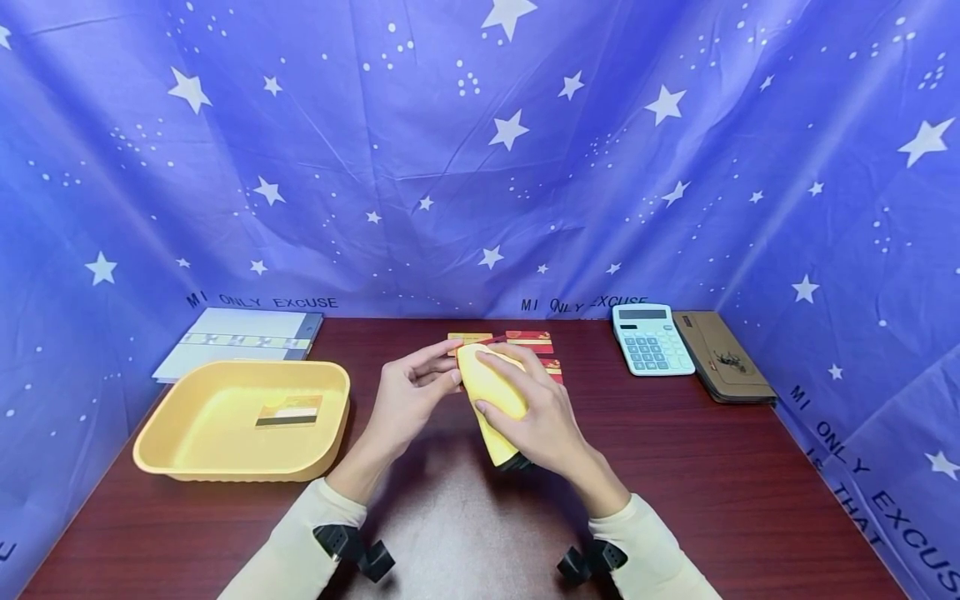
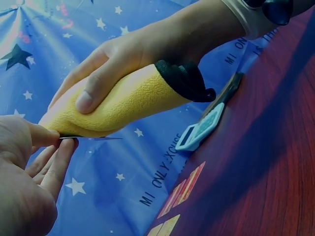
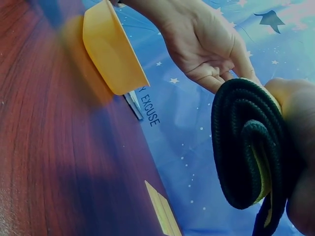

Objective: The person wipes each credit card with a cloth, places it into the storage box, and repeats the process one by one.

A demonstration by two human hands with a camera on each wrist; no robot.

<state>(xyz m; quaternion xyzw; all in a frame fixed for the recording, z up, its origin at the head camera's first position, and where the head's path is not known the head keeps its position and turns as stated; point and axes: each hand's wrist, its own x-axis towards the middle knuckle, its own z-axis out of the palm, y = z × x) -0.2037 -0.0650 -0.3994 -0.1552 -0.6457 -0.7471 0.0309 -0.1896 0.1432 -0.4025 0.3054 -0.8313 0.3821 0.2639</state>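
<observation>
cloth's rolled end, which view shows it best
The right wrist view: it looks into the rolled end of the cloth close up, showing its dark layers. Left wrist shows that end from the side; head, just a small dark bit.

A blue curtain [image 1: 450, 183] hung behind and along both sides, printed with white stars, dots and black lettering, "MI ONLY EXCUSE" among it. The surface [image 1: 675, 483] was reddish brown, wood-grained, with a pale sheen at the front. Far back on the left lay a white book [image 1: 232, 323] with a patterned band. On the right, a pale calculator [image 1: 654, 354] lay beside a brown wallet [image 1: 712, 333], seemingly touching it.
</observation>
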